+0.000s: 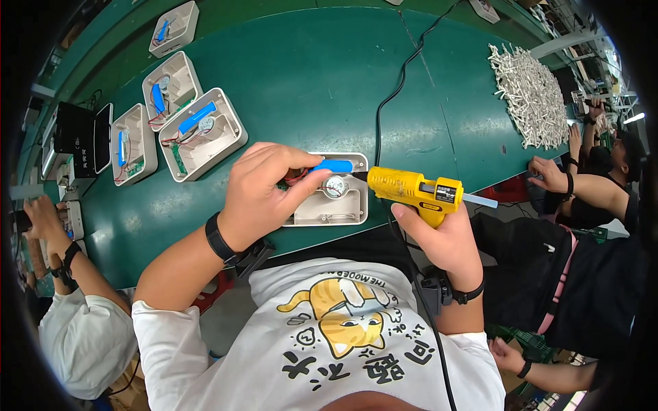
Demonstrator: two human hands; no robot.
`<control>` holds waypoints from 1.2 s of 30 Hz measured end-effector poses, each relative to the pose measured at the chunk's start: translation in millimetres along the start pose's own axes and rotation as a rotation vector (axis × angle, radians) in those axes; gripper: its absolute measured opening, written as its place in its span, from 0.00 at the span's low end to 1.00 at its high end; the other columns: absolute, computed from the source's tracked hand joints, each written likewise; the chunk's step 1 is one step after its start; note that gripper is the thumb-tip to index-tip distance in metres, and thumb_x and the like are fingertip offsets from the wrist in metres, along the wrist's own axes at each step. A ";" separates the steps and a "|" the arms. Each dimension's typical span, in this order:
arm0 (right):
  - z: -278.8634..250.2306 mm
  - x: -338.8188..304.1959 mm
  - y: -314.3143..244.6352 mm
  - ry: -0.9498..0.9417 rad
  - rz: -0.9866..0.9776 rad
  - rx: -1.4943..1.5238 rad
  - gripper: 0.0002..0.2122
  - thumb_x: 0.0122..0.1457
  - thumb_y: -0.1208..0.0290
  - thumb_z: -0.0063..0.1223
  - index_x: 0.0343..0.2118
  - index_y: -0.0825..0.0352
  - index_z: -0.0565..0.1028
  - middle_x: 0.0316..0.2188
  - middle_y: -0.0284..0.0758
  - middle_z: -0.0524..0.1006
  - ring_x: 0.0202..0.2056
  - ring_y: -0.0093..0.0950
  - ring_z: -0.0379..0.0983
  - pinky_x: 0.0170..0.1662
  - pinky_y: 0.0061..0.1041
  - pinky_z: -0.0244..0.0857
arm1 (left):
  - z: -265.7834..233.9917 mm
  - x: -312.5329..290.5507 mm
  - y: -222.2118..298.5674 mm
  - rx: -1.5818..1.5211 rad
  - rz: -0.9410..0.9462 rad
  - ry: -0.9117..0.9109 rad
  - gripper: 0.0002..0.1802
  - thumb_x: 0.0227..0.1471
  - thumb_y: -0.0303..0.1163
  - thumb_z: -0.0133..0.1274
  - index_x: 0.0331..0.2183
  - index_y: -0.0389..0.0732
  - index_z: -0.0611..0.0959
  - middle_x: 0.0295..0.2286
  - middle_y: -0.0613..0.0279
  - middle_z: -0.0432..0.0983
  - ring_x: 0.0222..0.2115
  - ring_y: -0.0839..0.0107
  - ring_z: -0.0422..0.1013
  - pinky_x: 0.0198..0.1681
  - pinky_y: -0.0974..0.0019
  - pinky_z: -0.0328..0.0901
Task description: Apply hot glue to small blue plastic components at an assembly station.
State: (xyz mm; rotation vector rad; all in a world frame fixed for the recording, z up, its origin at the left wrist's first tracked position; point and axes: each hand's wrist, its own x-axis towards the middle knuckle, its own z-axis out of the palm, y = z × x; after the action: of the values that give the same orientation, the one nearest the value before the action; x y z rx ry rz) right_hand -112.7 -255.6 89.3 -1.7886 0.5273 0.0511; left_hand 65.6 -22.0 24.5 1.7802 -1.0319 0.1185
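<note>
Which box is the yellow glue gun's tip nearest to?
The box in front of the cat shirt, where the left hand holds a blue tube. The other boxes sit farther from the glue gun.

I see a broad green worktable point(329, 75) filling the room before me, grey floor point(236, 312) showing below. Off to the right, a pale post point(569, 42) rises near a glowing white strip light point(635, 118).
</note>
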 end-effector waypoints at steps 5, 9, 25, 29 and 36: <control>-2.2 -0.7 8.5 -0.001 0.001 0.046 0.16 0.65 0.74 0.67 0.54 0.72 0.79 0.40 0.30 0.82 0.38 0.17 0.76 0.41 0.21 0.71 | -6.0 5.2 1.9 0.061 0.019 -0.026 0.10 0.52 0.26 0.73 0.35 0.38 0.86 0.34 0.58 0.84 0.30 0.69 0.77 0.35 0.68 0.70; 3.4 11.3 13.5 -0.020 -0.051 0.062 0.17 0.65 0.74 0.66 0.55 0.71 0.79 0.40 0.29 0.82 0.38 0.17 0.76 0.41 0.20 0.71 | -9.7 11.4 6.1 0.098 -0.186 -0.053 0.10 0.52 0.28 0.72 0.34 0.38 0.86 0.33 0.59 0.84 0.33 0.62 0.77 0.42 0.61 0.70; 6.8 8.0 28.4 -0.051 -0.215 -0.194 0.18 0.61 0.63 0.67 0.51 0.66 0.82 0.41 0.38 0.85 0.41 0.34 0.83 0.47 0.34 0.76 | -13.9 2.9 -14.0 -0.098 -0.340 -0.339 0.10 0.63 0.25 0.61 0.45 0.32 0.86 0.39 0.58 0.83 0.43 0.70 0.78 0.50 0.66 0.70; 6.1 -4.6 27.4 0.066 -0.285 -0.052 0.15 0.58 0.59 0.64 0.36 0.68 0.81 0.28 0.42 0.83 0.32 0.41 0.81 0.38 0.38 0.74 | -18.3 11.2 -15.7 -0.179 -0.468 -0.409 0.12 0.66 0.26 0.57 0.48 0.31 0.85 0.43 0.60 0.82 0.46 0.72 0.76 0.53 0.66 0.70; 12.5 0.3 28.8 -0.146 -0.250 -0.140 0.13 0.58 0.62 0.65 0.39 0.67 0.81 0.28 0.40 0.81 0.31 0.38 0.79 0.39 0.35 0.74 | -28.2 11.1 -17.9 -0.144 -0.377 -0.429 0.13 0.65 0.24 0.57 0.49 0.32 0.85 0.44 0.55 0.83 0.47 0.67 0.76 0.54 0.64 0.69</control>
State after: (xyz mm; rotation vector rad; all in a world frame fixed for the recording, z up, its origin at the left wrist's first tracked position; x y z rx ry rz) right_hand -120.3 -249.5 59.4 -1.9575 0.1971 0.0464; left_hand 95.2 -4.0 30.5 1.8739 -0.9473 -0.5789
